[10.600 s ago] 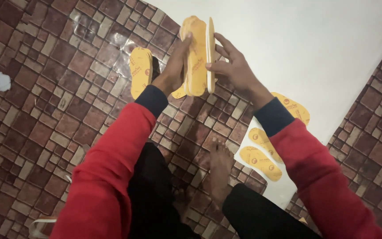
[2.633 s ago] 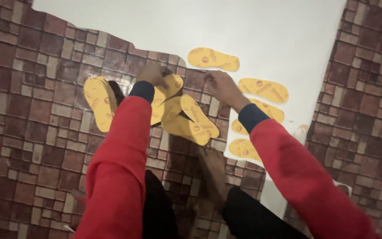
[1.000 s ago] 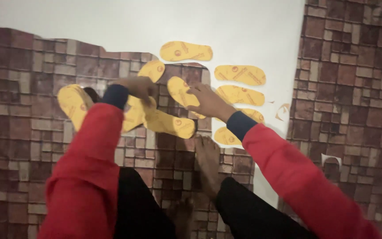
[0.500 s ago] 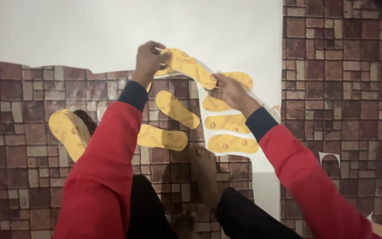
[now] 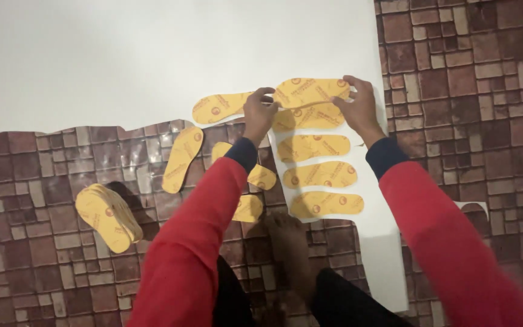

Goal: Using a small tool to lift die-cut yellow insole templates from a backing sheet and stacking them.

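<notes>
My left hand (image 5: 259,112) and my right hand (image 5: 356,107) together hold one yellow shoe insole (image 5: 311,92) flat over a white sheet (image 5: 152,54), each pinching one end. Right under it lies another insole (image 5: 302,117), and below that a column of three insoles (image 5: 321,174) on the sheet's narrow strip. More insoles lie to the left: one on the white sheet (image 5: 219,107), one on the brick-pattern floor (image 5: 182,158), and two partly hidden under my left sleeve (image 5: 260,177).
A stack of yellow insoles (image 5: 109,217) sits on the brick-pattern floor (image 5: 43,254) at the left. My bare foot (image 5: 290,249) rests between my arms near the bottom. The white sheet's strip (image 5: 388,266) runs down by my right arm.
The view has tilted so more white sheet shows. My hands have carried one insole up to the top of the column and hold it by both ends.
</notes>
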